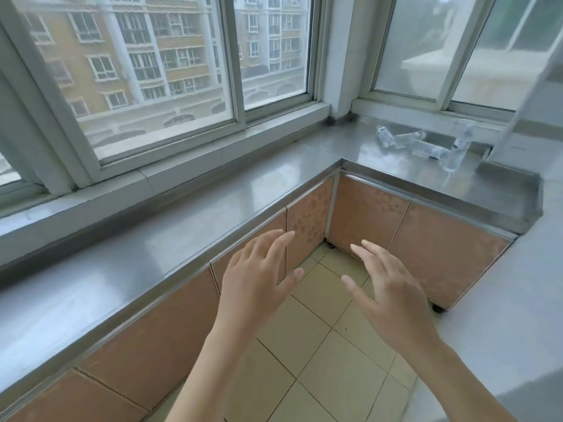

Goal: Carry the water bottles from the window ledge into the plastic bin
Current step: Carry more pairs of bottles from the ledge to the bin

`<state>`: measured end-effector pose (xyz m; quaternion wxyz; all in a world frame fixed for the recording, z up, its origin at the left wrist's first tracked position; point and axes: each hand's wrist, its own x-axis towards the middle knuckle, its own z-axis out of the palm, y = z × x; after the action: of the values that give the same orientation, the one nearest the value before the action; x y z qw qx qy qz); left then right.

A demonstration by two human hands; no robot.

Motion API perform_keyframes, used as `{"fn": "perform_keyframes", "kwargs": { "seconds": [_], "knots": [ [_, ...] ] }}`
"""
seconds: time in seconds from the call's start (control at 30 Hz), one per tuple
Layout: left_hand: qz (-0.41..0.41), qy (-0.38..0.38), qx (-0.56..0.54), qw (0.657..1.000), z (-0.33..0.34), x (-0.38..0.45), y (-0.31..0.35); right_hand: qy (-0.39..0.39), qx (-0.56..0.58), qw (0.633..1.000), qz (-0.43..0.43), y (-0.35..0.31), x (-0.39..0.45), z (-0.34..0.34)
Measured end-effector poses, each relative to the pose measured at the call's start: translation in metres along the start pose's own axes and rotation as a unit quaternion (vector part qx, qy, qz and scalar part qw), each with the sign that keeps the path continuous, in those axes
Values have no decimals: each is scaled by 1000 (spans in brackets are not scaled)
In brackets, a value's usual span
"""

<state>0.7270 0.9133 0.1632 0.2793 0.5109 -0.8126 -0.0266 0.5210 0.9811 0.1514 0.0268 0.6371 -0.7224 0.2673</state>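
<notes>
Stainless steel runs under two windows and turns a corner, and on its far right stretch, the window ledge [380,166], lie the water bottles [426,146]: a loose cluster of clear plastic, blurred, with what seem to be three lying on their sides and one at the right end more upright or tilted, though I cannot tell which. The lying ones have their long axes roughly along the ledge, left to right. From the cluster the ledge edge drops to tiled cabinet fronts [411,236] and down to the floor [320,345], above which both hands hover. The right hand [393,296] is spread wide and holds nothing; the left hand [259,275] likewise. The bottles lie up and to the right of both, well apart from them, so the right hand looks the nearer. No plastic bin shows.
</notes>
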Motion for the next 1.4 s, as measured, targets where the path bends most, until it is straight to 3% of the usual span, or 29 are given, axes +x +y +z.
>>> {"fn": "perform_keyframes", "kwargs": {
  "seconds": [0.27,0.73,1.4],
  "knots": [
    [50,-15,-37,998,80,117,14,10,-26,998,65,73,88,23],
    [53,-17,-40,998,192,315,67,-6,-17,996,92,217,267,36],
    [136,-80,-90,983,382,607,126,0,-51,981,190,402,501,79]
  ]
}}
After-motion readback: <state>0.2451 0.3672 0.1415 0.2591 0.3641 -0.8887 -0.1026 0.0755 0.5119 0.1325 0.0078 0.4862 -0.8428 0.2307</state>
